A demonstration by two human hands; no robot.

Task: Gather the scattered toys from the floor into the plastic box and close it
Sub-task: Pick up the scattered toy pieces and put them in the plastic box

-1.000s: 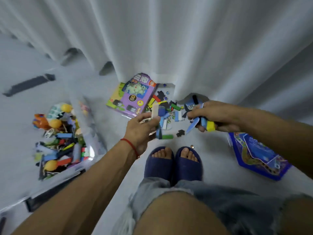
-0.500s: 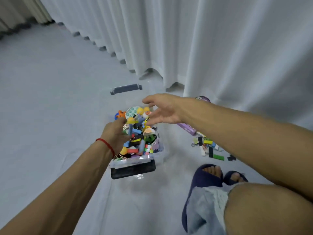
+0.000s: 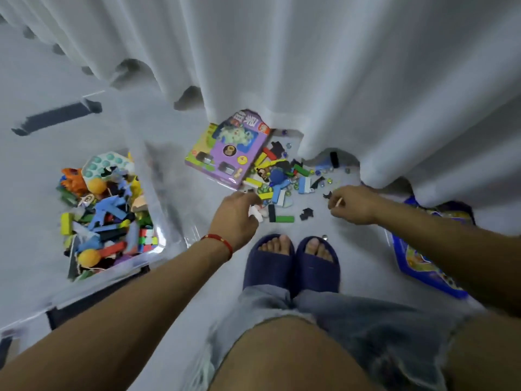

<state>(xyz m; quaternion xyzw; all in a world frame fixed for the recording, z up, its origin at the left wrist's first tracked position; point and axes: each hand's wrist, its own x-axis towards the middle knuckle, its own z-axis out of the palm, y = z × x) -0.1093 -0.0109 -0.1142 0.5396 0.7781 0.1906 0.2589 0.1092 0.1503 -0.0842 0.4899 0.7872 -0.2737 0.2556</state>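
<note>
Two hands reach into the scattered toys (image 3: 277, 176) at frame centre: the left hand (image 3: 235, 218) curls its fingers round a white piece (image 3: 256, 213), while the right hand (image 3: 353, 204) pinches a thin pale stick (image 3: 339, 201). The plastic box (image 3: 172, 210), heaped with toys, sits open at left.

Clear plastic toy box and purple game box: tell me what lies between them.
Head view: only bare grey floor separates the clear plastic toy box from the purple game box.

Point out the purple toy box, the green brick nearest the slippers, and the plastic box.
purple toy box (image 3: 228, 149): head view, middle of its printed face.
green brick (image 3: 284, 219): head view, centre of its top.
plastic box (image 3: 166, 204): head view, clear right wall.
</note>
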